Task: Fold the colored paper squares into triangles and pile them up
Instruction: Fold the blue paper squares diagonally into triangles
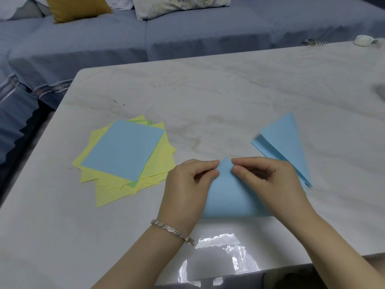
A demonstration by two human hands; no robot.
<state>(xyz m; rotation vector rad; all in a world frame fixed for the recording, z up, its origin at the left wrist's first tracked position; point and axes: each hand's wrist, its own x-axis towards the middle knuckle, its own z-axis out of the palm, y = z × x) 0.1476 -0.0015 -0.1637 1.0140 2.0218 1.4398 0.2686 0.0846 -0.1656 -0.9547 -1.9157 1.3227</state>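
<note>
While both hands work at the near middle of the table (208,90), the blue paper (227,197) lies folded over under them, its top corner poking up between the fingertips. Left hand (187,184): fingers (206,163) curled, thumb and forefinger pinching the corner's left side. Right hand (268,180): same pinch on the right side. The hands hide the paper's side corners; only its near fold edge shows between the wrists. Bracelet (173,229) on the left wrist.

Left, apart from the hands: messy stack of squares (123,151), blue on top, yellow sheets (108,192) fanned below, a green sliver (131,184); count unclear.

Right: pile of blue triangles (285,142), near tip behind the right hand, layers hard to count.

Far right on the table: hair clip (314,42) and a small white round thing (363,40), too small to identify. Grey blur (380,92) cut off at the right edge.

Behind: sofa (187,34), mustard cushion (77,7) and patterned cushion (177,5), both cut off at the top.
</note>
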